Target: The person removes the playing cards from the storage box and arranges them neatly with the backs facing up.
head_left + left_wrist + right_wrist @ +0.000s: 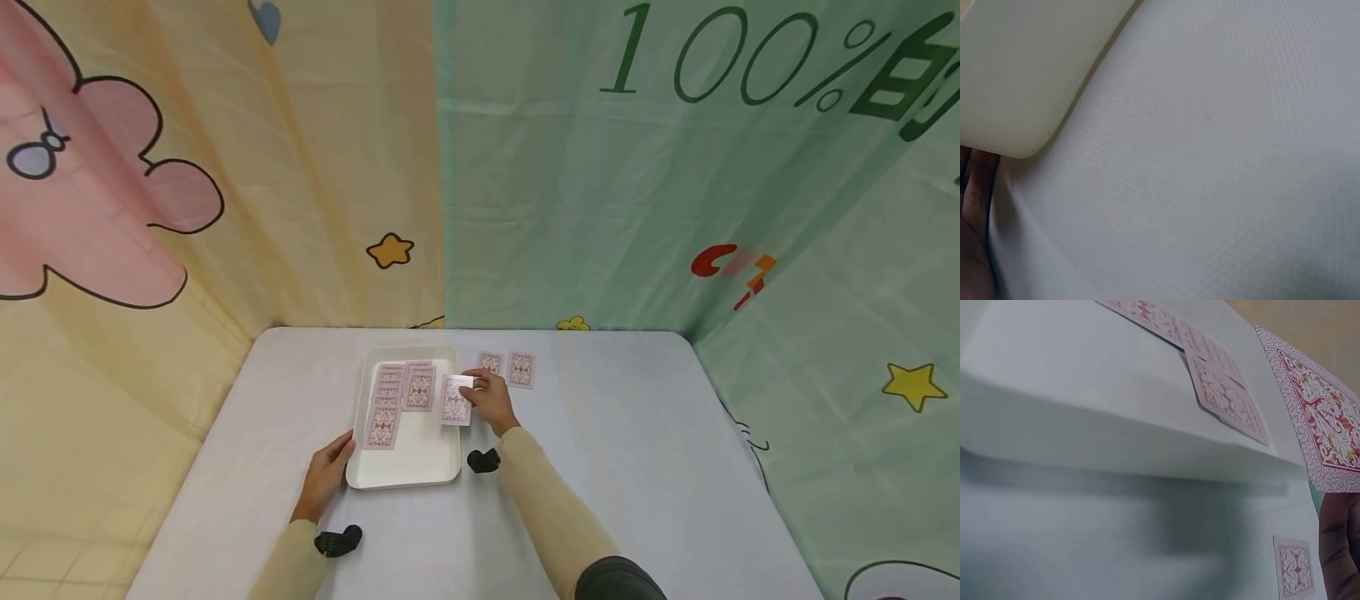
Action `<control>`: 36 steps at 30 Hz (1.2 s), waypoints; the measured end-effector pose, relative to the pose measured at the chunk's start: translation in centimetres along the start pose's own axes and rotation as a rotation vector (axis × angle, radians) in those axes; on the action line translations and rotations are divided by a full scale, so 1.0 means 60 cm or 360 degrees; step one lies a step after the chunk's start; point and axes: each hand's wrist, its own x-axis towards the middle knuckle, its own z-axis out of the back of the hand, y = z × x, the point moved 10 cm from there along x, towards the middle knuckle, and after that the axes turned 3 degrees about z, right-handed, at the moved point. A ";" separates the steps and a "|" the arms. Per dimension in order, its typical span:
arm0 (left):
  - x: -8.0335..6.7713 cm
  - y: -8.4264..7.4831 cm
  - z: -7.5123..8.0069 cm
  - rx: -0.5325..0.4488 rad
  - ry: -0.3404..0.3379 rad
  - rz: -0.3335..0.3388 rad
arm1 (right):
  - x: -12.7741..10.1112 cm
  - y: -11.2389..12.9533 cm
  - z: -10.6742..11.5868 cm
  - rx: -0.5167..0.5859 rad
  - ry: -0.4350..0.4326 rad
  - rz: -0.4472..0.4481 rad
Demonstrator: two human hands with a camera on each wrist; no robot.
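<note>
My right hand (491, 400) pinches a playing card (456, 402) with a red patterned back over the right side of a white tray (420, 467). In the right wrist view, the held card (1329, 419) is tilted above the tray's edge, with fingers (1336, 544) at its lower corner. My left hand (326, 475) rests its straight fingers against the tray's left wall near the front corner. Inside the tray, several overlapping cards (382, 427) form a left column. A shorter overlapping column (418, 390) lies beside it, also back up.
Two more cards lie on the white table (600, 467) behind and right of the tray: one card (491, 362) partly behind my right hand, another card (521, 370) beside it. Printed curtains (562, 208) enclose the table's back and sides.
</note>
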 end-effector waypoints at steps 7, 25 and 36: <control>0.005 0.011 0.001 0.0005 -0.0024 -0.0007 | 0.010 -0.019 0.046 -0.0013 -0.0129 -0.0018; 0.006 0.004 0.002 0.0013 -0.0021 0.0015 | 0.023 -0.095 0.104 -0.0342 -0.0175 -0.0278; 0.004 0.005 -0.001 0.0003 -0.0027 0.0024 | 0.021 -0.098 0.095 -0.0522 -0.0242 -0.0201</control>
